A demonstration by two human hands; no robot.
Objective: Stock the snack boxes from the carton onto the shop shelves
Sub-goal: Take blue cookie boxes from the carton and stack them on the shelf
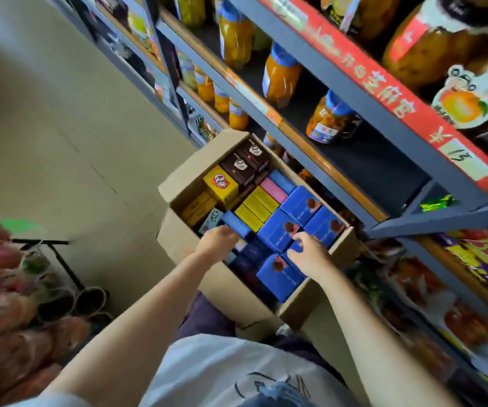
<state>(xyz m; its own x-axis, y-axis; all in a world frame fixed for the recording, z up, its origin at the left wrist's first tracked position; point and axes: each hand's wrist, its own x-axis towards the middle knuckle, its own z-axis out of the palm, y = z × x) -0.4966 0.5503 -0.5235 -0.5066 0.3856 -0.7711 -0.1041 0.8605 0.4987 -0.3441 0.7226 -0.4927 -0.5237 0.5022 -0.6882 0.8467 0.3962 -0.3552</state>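
Observation:
An open cardboard carton (pixel 175 239) stands on the floor against the shelves, packed with snack boxes: dark blue ones (pixel 276 235) on the right, yellow (pixel 253 211) and pink (pixel 273 190) narrow ones in the middle, a yellow box (pixel 221 188) and brown boxes (pixel 245 164) at the far end. My left hand (pixel 217 243) reaches into the carton beside a light blue narrow box (pixel 236 227), with its fingertips hidden. My right hand (pixel 307 254) curls fingers and thumb round the top of a dark blue box (pixel 295 248).
Grey metal shelves (pixel 354 92) rise on the right with jars of orange fruit (pixel 280 77). A bare dark stretch of shelf (pixel 377 165) lies just above the carton. Packaged goods (pixel 486 259) fill the lower shelves. Red bagged goods (pixel 7 318) and a black rack (pixel 60 259) stand at left.

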